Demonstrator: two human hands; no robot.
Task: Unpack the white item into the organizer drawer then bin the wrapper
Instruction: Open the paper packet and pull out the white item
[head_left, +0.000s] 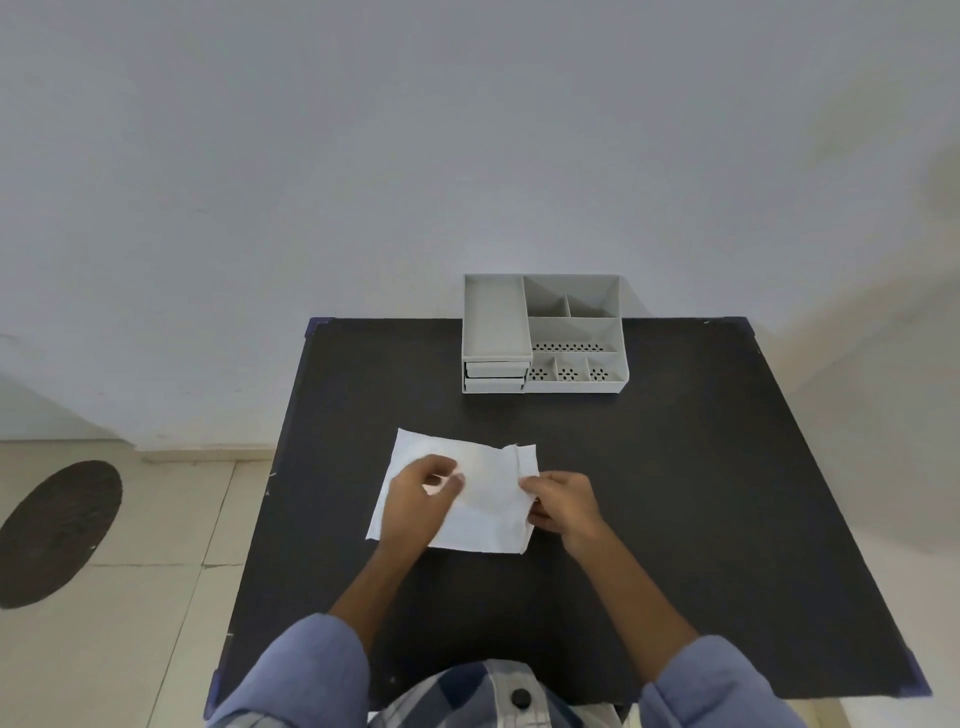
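White wrapper (483, 493) mid-table, both hands pinching it.
Left hand (421, 493) grips its middle, right hand (563, 506) its right edge; better peel slowly, keeping contents over the table (675, 467), organizer (543, 332) waiting at the far edge.

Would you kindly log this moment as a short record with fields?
surface: black table
white packet: flat on table, near the person
left hand: fingers pinching the packet's middle
right hand: gripping the packet's right edge
organizer: grey, far table edge, compartments look empty
drawers: closed, front left
bin: not in view
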